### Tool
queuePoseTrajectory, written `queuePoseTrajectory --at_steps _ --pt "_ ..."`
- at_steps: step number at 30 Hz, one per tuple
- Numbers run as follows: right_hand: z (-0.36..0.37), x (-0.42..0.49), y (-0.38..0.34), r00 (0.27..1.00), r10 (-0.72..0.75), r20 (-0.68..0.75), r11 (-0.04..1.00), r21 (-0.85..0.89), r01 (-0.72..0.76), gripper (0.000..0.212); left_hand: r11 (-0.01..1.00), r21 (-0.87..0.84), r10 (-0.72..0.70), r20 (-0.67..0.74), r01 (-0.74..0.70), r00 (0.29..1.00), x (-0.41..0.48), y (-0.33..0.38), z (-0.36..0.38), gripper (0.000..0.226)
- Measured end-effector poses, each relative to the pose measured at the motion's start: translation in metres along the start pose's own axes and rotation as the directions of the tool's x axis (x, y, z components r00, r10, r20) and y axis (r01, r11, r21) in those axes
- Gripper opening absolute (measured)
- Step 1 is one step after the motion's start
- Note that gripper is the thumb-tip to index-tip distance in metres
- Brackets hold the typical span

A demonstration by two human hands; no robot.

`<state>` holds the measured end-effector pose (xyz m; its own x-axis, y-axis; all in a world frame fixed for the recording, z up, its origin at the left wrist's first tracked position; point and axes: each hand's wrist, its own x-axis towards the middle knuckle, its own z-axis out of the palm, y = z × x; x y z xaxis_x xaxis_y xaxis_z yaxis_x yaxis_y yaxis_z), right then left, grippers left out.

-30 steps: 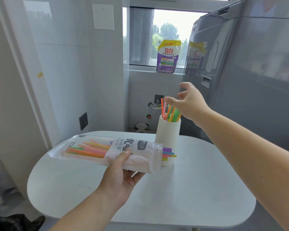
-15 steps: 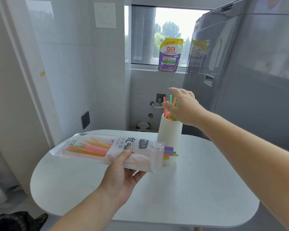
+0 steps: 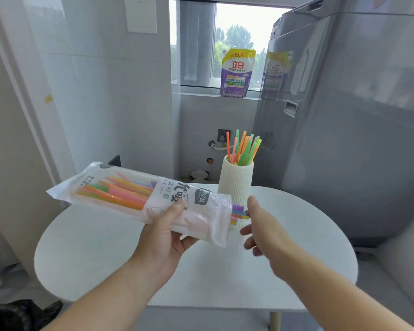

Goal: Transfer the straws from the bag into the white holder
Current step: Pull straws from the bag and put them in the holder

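My left hand (image 3: pixel 163 237) grips a clear plastic bag (image 3: pixel 139 199) of coloured straws, held above the white table (image 3: pixel 201 278) with its open end to the right. Several straw tips (image 3: pixel 239 212) stick out of that end. My right hand (image 3: pixel 261 230) is just right of those tips, fingers loosely spread and holding nothing; its fingertips are at or just short of the straw ends. Behind them the ribbed white holder (image 3: pixel 236 185) stands upright on the table, with several coloured straws (image 3: pixel 244 146) fanning out of its top.
A grey appliance (image 3: pixel 344 115) rises close on the right behind the table. A detergent pouch (image 3: pixel 237 72) stands on the windowsill. A white tiled wall runs along the left. Something black (image 3: pixel 22 314) lies on the floor at the lower left.
My right hand has left the top of the holder and come down to the bag's open end. My left hand has lifted the bag a little. The camera has moved closer.
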<state>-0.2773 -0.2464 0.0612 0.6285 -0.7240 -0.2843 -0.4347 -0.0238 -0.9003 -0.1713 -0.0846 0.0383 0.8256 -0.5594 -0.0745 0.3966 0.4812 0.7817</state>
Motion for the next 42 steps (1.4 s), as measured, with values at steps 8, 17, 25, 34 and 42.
queuePoseTrajectory --at_steps 8,17,25,34,42 --pt "0.006 0.001 0.013 0.988 -0.14 0.065 0.942 0.315 0.113 0.036 0.998 0.057 -0.005 -0.007 0.005 1.0 -0.005 -0.007 0.007 0.029" --pt "0.002 -0.001 0.013 0.957 -0.265 0.119 0.934 0.279 0.223 0.032 0.999 -0.025 -0.05 -0.065 0.048 0.997 0.002 -0.006 -0.003 0.032" --pt "-0.01 0.004 0.011 0.972 -0.233 -0.005 0.913 0.344 0.22 0.024 0.997 -0.07 -0.029 -0.101 0.022 0.994 0.006 -0.001 -0.005 0.032" --pt "-0.007 0.003 0.01 0.968 -0.251 0.027 0.907 0.356 0.226 0.022 0.996 -0.088 -0.031 -0.099 0.022 0.995 0.005 -0.006 -0.003 0.03" --pt "-0.014 0.003 0.009 0.984 -0.157 0.083 0.907 0.406 0.111 0.042 0.993 -0.112 -0.031 -0.1 0.02 0.995 0.005 -0.003 -0.006 0.032"
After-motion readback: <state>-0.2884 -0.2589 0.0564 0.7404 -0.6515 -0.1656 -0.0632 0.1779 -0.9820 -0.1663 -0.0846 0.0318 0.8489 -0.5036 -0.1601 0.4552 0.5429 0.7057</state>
